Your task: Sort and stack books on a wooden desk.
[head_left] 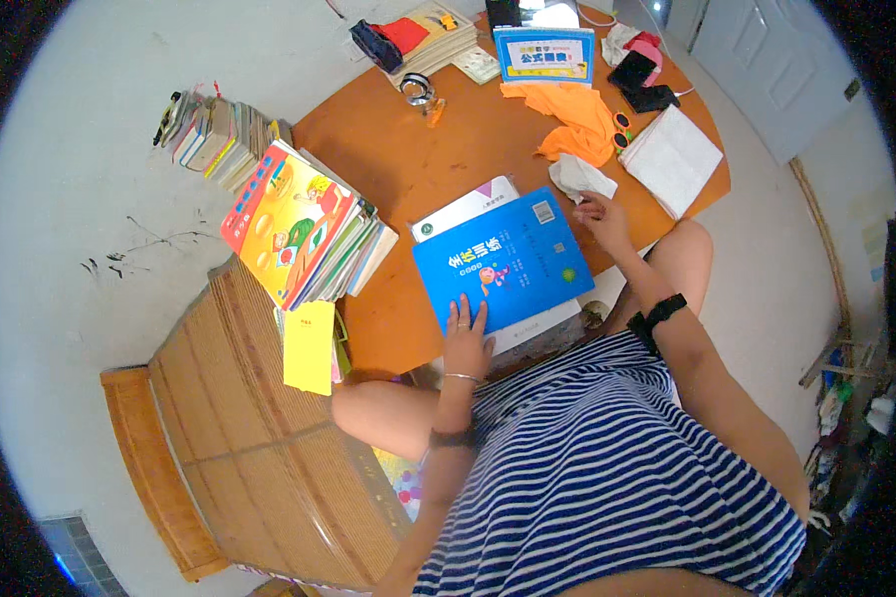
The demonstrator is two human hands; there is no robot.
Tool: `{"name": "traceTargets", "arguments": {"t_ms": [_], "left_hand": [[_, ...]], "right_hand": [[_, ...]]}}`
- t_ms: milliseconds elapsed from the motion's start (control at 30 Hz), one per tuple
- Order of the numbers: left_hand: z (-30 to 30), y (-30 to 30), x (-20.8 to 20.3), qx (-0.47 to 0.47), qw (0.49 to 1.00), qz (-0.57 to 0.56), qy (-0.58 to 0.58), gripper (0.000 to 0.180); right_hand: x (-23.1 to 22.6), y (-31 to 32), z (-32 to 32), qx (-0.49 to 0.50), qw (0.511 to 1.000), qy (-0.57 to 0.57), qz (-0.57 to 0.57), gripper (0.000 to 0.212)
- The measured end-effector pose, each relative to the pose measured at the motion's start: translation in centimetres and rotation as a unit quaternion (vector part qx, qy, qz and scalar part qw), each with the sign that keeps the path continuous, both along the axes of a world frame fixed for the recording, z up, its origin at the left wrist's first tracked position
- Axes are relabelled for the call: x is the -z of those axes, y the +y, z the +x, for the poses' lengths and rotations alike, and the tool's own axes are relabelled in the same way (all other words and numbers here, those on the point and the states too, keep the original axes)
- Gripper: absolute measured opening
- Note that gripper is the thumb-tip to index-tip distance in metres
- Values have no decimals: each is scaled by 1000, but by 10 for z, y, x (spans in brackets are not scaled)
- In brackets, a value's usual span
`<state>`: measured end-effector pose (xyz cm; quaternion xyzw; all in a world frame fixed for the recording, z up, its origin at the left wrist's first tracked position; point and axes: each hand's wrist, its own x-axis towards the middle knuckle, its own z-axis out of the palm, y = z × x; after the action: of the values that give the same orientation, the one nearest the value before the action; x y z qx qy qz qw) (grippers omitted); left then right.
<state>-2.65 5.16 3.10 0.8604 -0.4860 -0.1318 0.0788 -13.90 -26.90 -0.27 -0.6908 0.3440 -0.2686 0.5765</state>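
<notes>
A blue workbook (pixel 513 261) lies closed at the table's near edge, over a white book (pixel 473 207) and other papers whose lower parts it covers. My left hand (pixel 467 336) rests flat on its lower left part, fingers spread and holding nothing. Just off the workbook's right edge, my right hand (pixel 605 221) has its fingers bent in at the near edge of a crumpled white tissue (pixel 581 177). The fingertips seem to pinch that edge.
Tall stacks of books (pixel 294 224) stand on the left. Beyond the tissue are an orange cloth (pixel 572 124), sunglasses (pixel 622 131), a white folded cloth (pixel 672 161), black phone-like objects (pixel 650 98) and a blue desk calendar-like stand (pixel 545 57). A roll of tape (pixel 417 90) sits farther back.
</notes>
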Motion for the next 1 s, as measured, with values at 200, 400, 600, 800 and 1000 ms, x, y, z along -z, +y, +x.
{"name": "traceTargets", "arguments": {"t_ms": [200,400,600,800,1000], "left_hand": [[-1,-2,1,-14,1000,-13,11,67],[-3,1,6,-10,1000,-25,5,67],[4,-7,-2,-30,997,-45,64,62],[13,-14,-25,-53,941,-208,261,62],[15,-15,-81,-184,502,-372,759,87]], "right_hand": [[27,-3,-5,4,995,73,-62,44],[41,-9,-1,-41,971,196,-128,27],[26,11,6,-114,989,85,49,24],[-105,66,17,-59,992,-87,-71,15],[-128,108,3,-192,887,-217,-360,23]]}}
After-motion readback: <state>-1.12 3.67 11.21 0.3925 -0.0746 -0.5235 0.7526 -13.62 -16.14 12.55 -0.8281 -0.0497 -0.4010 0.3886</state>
